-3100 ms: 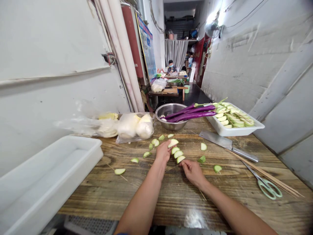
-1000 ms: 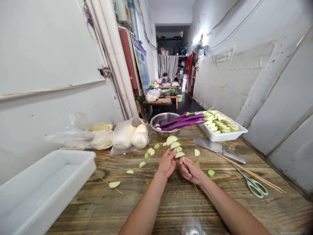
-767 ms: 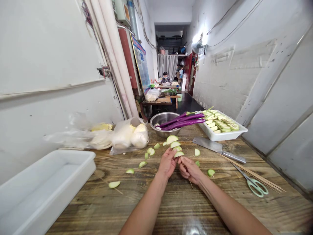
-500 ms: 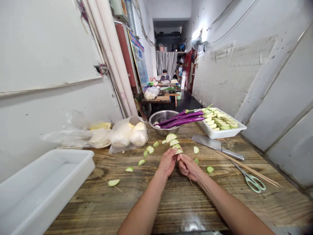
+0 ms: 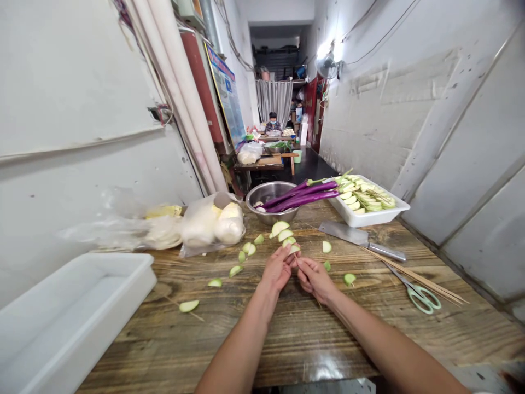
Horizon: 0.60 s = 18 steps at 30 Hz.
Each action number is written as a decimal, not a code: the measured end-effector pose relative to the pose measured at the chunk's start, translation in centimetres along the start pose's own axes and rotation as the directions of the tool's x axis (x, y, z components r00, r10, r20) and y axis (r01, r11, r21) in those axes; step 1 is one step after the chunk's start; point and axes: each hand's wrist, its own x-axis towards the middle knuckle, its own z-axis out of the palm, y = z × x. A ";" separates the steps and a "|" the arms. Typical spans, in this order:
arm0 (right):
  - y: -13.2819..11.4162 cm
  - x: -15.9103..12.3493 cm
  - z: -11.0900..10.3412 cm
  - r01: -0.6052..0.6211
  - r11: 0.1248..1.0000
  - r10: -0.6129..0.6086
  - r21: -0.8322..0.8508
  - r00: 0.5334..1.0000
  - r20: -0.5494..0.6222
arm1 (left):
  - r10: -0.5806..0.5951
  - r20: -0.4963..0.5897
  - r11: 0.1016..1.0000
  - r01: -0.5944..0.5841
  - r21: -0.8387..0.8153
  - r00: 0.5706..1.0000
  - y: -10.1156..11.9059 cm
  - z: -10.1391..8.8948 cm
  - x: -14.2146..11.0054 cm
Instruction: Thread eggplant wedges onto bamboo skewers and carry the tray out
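At mid-bench (image 5: 287,328), a thin bamboo skewer (image 5: 316,300) is pinched in the right hand (image 5: 314,278), fingers closed round it, w/ four pale-green eggplant slices (image 5: 284,235) threaded on its far end. The left hand (image 5: 278,268) is closed on the lowest slice, which is being pressed along the stick. Both hands are touching at the fingertips.

Progress, as judged: this skewer looks about filled, and a white tray (image 5: 371,218) at far right is already loaded w/ finished ones. Left to do: approx. nine loose slices (image 5: 246,249) scattered on the wood, plus whole purple eggplants (image 5: 301,198) laid across a steel bowl (image 5: 270,200). Spare sticks (image 5: 414,275), a cleaver (image 5: 359,238) and green scissors (image 5: 418,295) are lying at right, untouched.

Vs. 3.1 s ago: one more slice is now added (three seen threaded then), and the hands are drawn closer together; the loose pieces appear unmoved.
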 end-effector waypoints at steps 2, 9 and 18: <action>0.0 0.0 0.0 0.012 1.000 -0.012 -0.008 1.000 -0.016 | -0.005 0.005 1.000 0.005 0.014 1.000 -0.2 0.1 -0.1; 0.2 0.5 0.0 0.044 0.999 -0.044 0.002 0.995 -0.088 | 0.014 0.007 0.997 -0.014 0.074 1.000 -1.1 0.9 -0.6; 0.2 0.0 0.3 -0.024 0.999 0.025 -0.031 1.000 0.014 | 0.111 -0.059 0.992 -0.114 -0.046 0.992 0.9 0.6 -0.4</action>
